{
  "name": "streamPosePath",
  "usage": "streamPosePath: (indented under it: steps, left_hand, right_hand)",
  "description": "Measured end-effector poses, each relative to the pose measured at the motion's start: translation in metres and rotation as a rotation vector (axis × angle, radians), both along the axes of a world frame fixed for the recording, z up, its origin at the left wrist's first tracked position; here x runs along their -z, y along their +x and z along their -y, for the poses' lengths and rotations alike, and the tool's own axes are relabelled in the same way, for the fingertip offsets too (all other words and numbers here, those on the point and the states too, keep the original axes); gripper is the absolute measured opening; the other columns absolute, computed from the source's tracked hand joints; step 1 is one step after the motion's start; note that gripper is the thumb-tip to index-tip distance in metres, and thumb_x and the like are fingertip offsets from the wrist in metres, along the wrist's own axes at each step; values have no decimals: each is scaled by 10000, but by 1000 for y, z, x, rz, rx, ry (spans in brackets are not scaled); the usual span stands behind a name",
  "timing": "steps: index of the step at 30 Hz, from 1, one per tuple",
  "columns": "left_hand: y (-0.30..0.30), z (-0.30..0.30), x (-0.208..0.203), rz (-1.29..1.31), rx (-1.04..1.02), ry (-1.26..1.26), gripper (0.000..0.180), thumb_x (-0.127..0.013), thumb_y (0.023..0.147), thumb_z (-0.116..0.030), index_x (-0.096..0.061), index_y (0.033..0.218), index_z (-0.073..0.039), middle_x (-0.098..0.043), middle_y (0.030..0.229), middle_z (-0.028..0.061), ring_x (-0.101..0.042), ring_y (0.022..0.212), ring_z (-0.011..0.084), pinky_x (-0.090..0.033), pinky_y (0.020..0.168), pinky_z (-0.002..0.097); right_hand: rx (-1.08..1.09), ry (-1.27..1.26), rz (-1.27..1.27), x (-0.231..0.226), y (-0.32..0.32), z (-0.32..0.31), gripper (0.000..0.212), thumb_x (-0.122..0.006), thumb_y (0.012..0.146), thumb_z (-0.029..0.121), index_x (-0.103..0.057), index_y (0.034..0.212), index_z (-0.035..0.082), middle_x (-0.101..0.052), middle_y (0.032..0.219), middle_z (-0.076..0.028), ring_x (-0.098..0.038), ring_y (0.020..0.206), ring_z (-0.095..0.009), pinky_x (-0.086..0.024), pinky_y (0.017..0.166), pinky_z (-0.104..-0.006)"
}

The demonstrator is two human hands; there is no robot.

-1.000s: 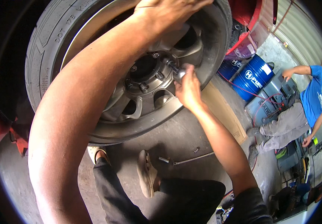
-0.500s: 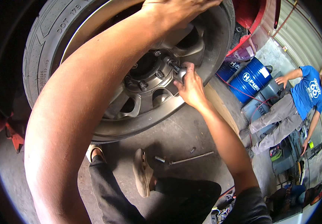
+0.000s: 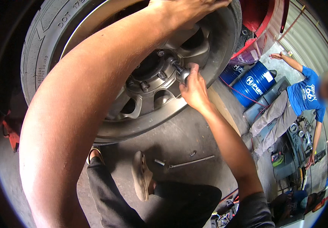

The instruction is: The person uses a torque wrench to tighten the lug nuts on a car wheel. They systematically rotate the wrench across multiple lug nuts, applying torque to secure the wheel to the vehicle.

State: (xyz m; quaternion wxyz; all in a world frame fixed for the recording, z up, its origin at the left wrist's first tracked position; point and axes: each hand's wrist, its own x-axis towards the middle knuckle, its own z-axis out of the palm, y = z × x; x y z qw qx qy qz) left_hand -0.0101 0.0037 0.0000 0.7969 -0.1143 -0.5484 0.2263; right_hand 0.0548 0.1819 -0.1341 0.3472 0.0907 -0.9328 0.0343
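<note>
Fingers (image 3: 193,68) of the right hand (image 3: 196,91) clasp a socket tool (image 3: 178,69), long axis slanting up-left toward the wheel (image 3: 146,104).

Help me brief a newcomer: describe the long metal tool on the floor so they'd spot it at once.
Find the big wheel, then the grey floor below it in the picture. Right of the person's beige shoes lies the slim silvery bar, far longer than the two short metal pieces near it.

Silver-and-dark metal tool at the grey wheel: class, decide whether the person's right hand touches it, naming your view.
Touching. The head view shows the bare right hand closed around the tool at its rounded silver end.
</note>
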Motion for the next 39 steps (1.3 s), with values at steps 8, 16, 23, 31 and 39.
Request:
streamPosePath:
  steps: [8, 16, 23, 31, 39]
  left_hand:
    - [3, 0, 2, 60, 30, -16, 517, -443, 815, -320, -384, 1280, -104, -409, 1244, 177, -394, 1138, 352, -304, 949, 525]
    - [15, 5, 6, 141, 31, -14, 478, -433, 815, -321, -422, 1237, -98, -423, 1220, 175, -401, 1132, 351, -307, 947, 525]
    - [16, 8, 7, 110, 6, -28, 447, -439, 816, -318, -464, 1205, -100, -435, 1200, 166, -414, 1117, 349, -319, 931, 524]
    - [20, 5, 5, 122, 8, -25, 495, -443, 811, -330, -404, 1249, -102, -409, 1241, 173, -398, 1137, 358, -306, 952, 527]
    - [17, 3, 6, 119, 19, -24, 585, -447, 794, -384, -362, 1302, -107, -385, 1273, 180, -380, 1155, 361, -289, 961, 533]
  right_hand:
    - [-174, -1762, 379, -6, -16, 23, 238, -540, 780, 87, -411, 965, 9, -540, 767, -159, -549, 618, -192, -354, 391, -252]
    - [-18, -397, 102, -4, -6, 2, 333, -595, 696, -7, -433, 987, -22, -551, 780, -211, -613, 695, -314, -462, 525, -353]
    - [-275, -1868, 260, 9, -24, 26, 207, -553, 755, 91, -450, 920, 18, -533, 750, -121, -580, 630, -223, -384, 425, -218]
    - [8, -93, -134, 11, -9, -1, 355, -582, 700, 12, -407, 1007, -18, -539, 717, -178, -597, 617, -271, -445, 500, -377]
    - [-131, -1694, 299, 5, -19, 29, 225, -563, 743, 111, -483, 930, 14, -548, 778, -131, -588, 673, -232, -349, 423, -238]
